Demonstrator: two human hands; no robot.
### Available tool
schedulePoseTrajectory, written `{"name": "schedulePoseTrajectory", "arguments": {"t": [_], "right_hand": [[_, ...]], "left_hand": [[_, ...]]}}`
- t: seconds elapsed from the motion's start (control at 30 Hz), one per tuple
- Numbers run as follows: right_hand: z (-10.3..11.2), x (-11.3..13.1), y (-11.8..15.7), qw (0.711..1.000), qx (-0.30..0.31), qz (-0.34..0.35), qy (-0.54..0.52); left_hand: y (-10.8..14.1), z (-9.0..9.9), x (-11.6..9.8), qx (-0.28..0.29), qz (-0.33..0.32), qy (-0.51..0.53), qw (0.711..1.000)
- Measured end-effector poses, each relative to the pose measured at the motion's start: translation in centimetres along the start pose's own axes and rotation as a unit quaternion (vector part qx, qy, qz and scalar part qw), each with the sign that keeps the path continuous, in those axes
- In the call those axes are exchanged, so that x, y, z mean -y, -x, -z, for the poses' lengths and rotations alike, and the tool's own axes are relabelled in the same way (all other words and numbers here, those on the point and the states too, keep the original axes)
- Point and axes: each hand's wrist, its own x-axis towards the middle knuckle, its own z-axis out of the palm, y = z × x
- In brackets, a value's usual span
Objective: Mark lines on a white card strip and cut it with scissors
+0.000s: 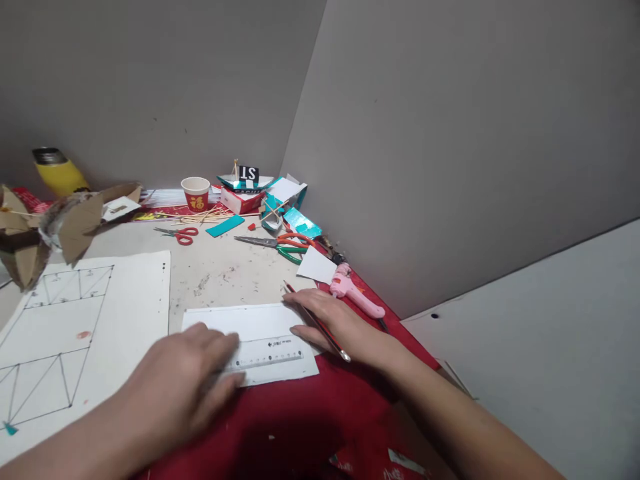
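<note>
A clear plastic ruler (270, 357) lies across a small white sheet (250, 316) near the table's front edge. My left hand (200, 363) holds the ruler's left end, fingers above it and thumb below, hiding that end. At the sheet's right side is my right hand (333, 323), with a dark red pencil (323, 327) held between its fingers. The pencil slants, one end up and to the left, the white-tipped end toward me. Just beyond this hand are a white paper piece (317, 265) and a pink glue gun (355, 293).
A large sheet with a drawn truss pattern (135, 313) covers the left. Red-handled scissors (183, 235), bigger orange-and-green shears (280, 244), a teal strip (225, 225), a paper cup (195, 193), a model boat (245, 180) and a yellow bottle (60, 173) stand or lie farther back, before grey panels.
</note>
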Motion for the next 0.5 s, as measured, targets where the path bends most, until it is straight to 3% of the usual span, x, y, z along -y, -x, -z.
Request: {"name": "schedulePoseTrajectory", "arguments": {"t": [0.07, 0.13, 0.27, 0.5], "right_hand": [[0.5, 0.3, -0.3, 1.000, 0.014, -0.004, -0.005], [1.0, 0.4, -0.7, 0.999, 0.031, -0.009, -0.006], [1.5, 0.5, -1.8, 0.996, 0.078, -0.035, -0.007], [1.6, 0.5, -4.3, 0.991, 0.126, -0.047, -0.025]], "left_hand": [[-0.6, 0.9, 1.8, -0.033, 0.073, -0.012, 0.997], [-1.2, 1.5, 3.2, -0.020, 0.116, -0.030, 0.993], [-1.7, 1.8, 4.1, 0.028, 0.129, -0.005, 0.991], [-1.5, 1.7, 4.4, 0.019, 0.135, 0.060, 0.989]]}}
